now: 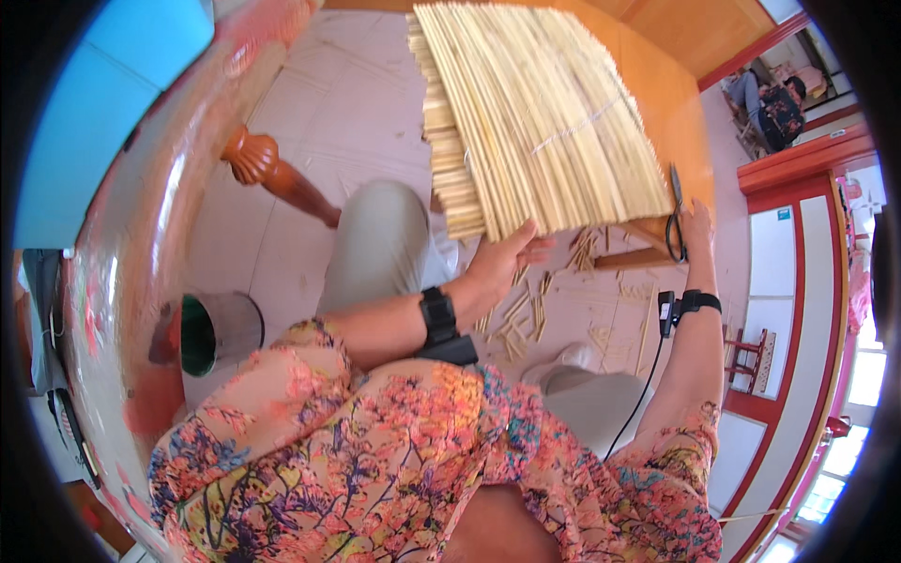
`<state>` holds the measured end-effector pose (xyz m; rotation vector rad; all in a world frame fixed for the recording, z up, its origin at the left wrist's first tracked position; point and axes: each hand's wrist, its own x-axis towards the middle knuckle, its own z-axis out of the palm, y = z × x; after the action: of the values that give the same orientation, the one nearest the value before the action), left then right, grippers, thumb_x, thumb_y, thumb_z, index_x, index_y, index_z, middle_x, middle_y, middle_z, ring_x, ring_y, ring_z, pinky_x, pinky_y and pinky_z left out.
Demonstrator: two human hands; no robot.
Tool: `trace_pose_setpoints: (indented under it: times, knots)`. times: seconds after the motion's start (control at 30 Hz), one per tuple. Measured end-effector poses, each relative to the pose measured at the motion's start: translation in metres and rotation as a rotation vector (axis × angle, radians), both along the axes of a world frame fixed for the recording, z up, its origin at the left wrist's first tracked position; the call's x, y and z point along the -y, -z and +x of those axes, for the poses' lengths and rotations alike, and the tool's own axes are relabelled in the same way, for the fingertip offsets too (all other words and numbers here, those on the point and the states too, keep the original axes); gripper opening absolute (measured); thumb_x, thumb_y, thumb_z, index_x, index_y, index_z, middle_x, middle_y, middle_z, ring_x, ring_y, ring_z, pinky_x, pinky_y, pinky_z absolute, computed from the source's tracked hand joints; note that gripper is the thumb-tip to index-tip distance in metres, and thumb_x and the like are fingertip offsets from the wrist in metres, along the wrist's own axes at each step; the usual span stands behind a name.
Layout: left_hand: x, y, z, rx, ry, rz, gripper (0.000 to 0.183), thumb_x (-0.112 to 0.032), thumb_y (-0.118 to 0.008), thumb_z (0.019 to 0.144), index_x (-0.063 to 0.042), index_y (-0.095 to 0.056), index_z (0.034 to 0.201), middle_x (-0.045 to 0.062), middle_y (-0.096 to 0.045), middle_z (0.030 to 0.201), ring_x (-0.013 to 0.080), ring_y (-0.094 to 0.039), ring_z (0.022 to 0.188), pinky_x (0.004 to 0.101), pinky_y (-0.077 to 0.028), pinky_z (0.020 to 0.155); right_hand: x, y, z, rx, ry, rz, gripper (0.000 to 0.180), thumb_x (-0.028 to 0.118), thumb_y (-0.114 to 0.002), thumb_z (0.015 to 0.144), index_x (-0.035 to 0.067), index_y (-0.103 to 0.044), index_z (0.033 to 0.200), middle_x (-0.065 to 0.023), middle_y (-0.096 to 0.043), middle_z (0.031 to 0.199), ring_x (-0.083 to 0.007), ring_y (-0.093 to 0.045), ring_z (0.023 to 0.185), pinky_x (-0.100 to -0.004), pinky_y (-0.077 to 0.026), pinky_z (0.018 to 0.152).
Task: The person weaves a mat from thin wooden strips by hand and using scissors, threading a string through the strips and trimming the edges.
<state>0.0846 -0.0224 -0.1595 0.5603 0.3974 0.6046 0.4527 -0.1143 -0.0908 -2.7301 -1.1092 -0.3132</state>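
A mat of pale dry reed or straw stalks (542, 119) lies before me, its stalks side by side with a line of whitish stitching across them. More stalks lie in a lower layer along its left side. My left hand (503, 257) is at the mat's near edge, thumb against the stalk ends and fingers spread just below. Black-handled scissors (676, 218) stand along the mat's right corner, blades pointing away from me. Beside their handles is my right hand (697, 225), at the edge of the wooden table (679, 123); its grip is unclear.
Cut stalk pieces (521, 320) litter the tiled floor below. A bucket (229, 327) lies or stands at left, near a glossy curved surface (120, 281). A carved wooden leg (281, 176) slants at left. Another person (771, 109) sits beyond a doorway.
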Motion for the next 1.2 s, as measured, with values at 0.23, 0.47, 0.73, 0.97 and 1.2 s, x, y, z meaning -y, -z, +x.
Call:
trace_pose_setpoints:
  times: [0.23,0.47,0.73,0.97,1.2]
  knots:
    - [-0.008,0.010,-0.006,-0.173,0.375,0.333,0.034,-0.024,-0.056,0.085,0.000,-0.051,0.109,0.011,-0.060,0.094,0.0203,-0.060,0.086,0.0306,-0.050,0.073,0.014,0.031,0.006,0.077,0.032,-0.012,0.041,0.037,-0.052,0.083,0.008,-0.054,0.113,-0.0167,-0.052,0.112,-0.0332,-0.048,0.104,-0.0414,-0.040,0.086]
    - [-0.045,0.017,-0.078,-0.323,0.139,0.156,0.028,-0.019,-0.049,0.086,-0.002,-0.050,0.109,0.011,-0.061,0.090,0.0193,-0.062,0.080,0.0320,-0.052,0.066,0.017,0.026,-0.014,0.055,0.131,-0.013,0.048,0.039,-0.062,0.075,0.003,-0.056,0.106,-0.0182,-0.055,0.101,-0.0341,-0.050,0.097,-0.0418,-0.041,0.082]
    - [-0.053,-0.015,-0.066,-0.275,0.080,0.287,0.039,-0.036,-0.050,0.087,-0.003,-0.048,0.107,0.009,-0.062,0.084,0.0171,-0.063,0.063,0.0259,-0.052,0.054,0.016,0.013,-0.011,-0.196,0.348,-0.130,0.056,0.043,-0.070,0.065,-0.007,-0.061,0.088,-0.0262,-0.060,0.092,-0.0365,-0.057,0.094,-0.0444,-0.042,0.083]
    - [-0.066,0.001,-0.068,-0.257,0.122,0.296,0.033,-0.034,-0.052,0.086,-0.003,-0.051,0.096,0.009,-0.062,0.075,0.0148,-0.061,0.058,0.0242,-0.051,0.051,0.037,-0.015,-0.113,-0.725,0.137,0.427,0.032,0.033,-0.061,0.077,0.005,-0.050,0.067,-0.0026,-0.048,0.055,-0.0115,-0.046,0.048,-0.0254,-0.036,0.044]
    - [-0.062,-0.007,-0.064,-0.330,0.212,0.371,0.031,-0.033,-0.052,0.086,-0.002,-0.052,0.091,0.009,-0.061,0.069,0.0128,-0.059,0.052,0.0198,-0.046,0.045,0.093,0.035,-0.271,-0.837,-0.479,0.056,0.028,0.029,-0.052,0.084,0.003,-0.053,0.093,-0.0145,-0.054,0.076,-0.0239,-0.053,0.070,-0.0354,-0.044,0.068]
